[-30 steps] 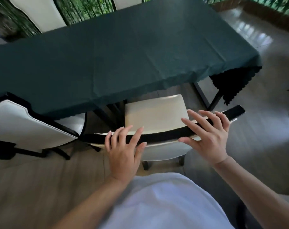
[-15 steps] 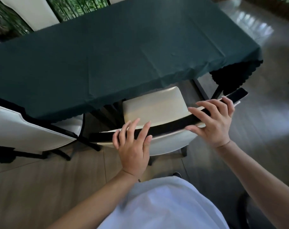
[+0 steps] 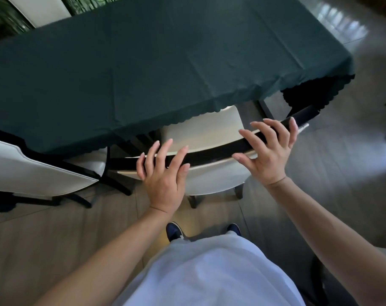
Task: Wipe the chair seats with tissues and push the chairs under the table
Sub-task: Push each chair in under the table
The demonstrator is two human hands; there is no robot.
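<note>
Both arms reach forward, the left hand (image 3: pixel 163 173) and right hand (image 3: pixel 269 151) resting flat with straight, spread fingers on the black top rail of the chair (image 3: pixel 212 180), gripping nothing, its cream seat half hidden beneath the green tablecloth (image 3: pixel 143 69).

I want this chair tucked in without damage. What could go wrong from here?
1. The green tablecloth hem hangs over the cream seat; pushing on may snag and drag it.
2. The left hand and right hand lie over the black backrest rail with straight fingers, so they may get nipped against the table edge.
</note>
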